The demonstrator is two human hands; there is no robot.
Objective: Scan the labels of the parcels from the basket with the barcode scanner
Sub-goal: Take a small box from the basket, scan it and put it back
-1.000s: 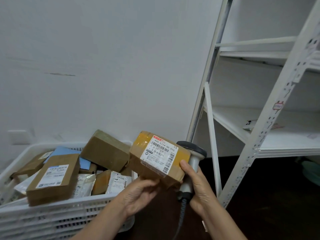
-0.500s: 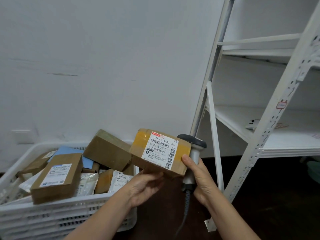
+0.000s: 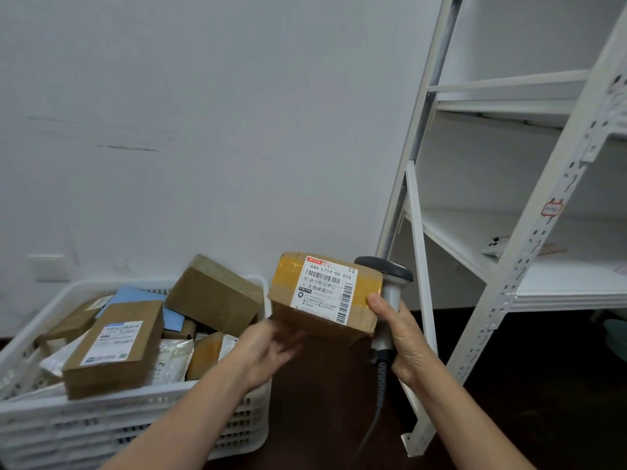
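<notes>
A brown cardboard parcel [image 3: 288, 320] with yellow tape and a white barcode label [image 3: 325, 290] is held up in front of me, label facing me. My left hand [image 3: 264, 354] supports it from below at its lower left corner. My right hand [image 3: 403, 337] grips the handle of the grey barcode scanner [image 3: 390, 279], whose black head rises just behind the parcel's right edge; the thumb presses on that edge. The scanner's cable hangs down. The white plastic basket [image 3: 101, 432] sits at lower left with several parcels in it.
In the basket, a labelled brown box [image 3: 115, 347] lies at the front and a plain brown box [image 3: 213, 296] tilts at the back. A white metal shelf unit [image 3: 543, 286] stands to the right, a small object [image 3: 495, 247] on its board. The floor is dark.
The parcel has risen slightly and shifted right, its label turned more squarely toward me. Both hands keep their hold.
</notes>
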